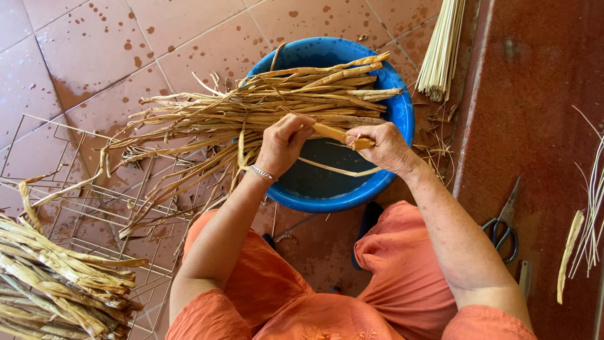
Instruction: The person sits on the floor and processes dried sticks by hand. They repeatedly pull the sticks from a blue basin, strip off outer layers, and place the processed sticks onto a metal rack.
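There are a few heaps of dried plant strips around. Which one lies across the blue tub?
The long tan bundle just beyond the hands lies across the blue tub. The lower-left heap rests on a wire rack; the pale thin sticks are on the tiles.

We reach both bare forearms forward from our lap. Our left hand [283,143] curls its fingers closed, wrist bent. Our right hand [385,146] pinches shut, knuckles up, close beside the left.
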